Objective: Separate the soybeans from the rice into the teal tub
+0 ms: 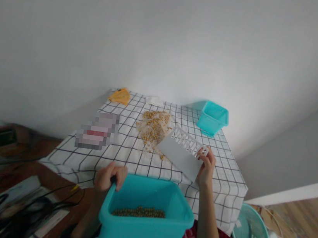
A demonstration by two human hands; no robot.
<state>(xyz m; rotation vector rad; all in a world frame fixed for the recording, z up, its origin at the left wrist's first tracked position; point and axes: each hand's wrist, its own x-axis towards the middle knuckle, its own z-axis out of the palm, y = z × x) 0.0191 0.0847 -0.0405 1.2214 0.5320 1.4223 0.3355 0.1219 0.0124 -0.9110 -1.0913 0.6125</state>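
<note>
- Teal plastic tub (143, 234), square and open-topped, stands at the near edge of the table, directly before you; a shallow layer of round olive-brown beans (139, 211) lies inside.
- Your left hand (109, 179) is clenched over the tub's left rim, fingertips curled inward.
- Your right hand (207, 167) grasps a flat white plastic scoop (180, 153) with a slotted back wall by its right corner, just beside a pile of loose yellow beans (153, 128) on the black-and-white checked tablecloth (222, 174).
- Pixelated patch (97, 130) on the cloth: any writing is unreadable.
</note>
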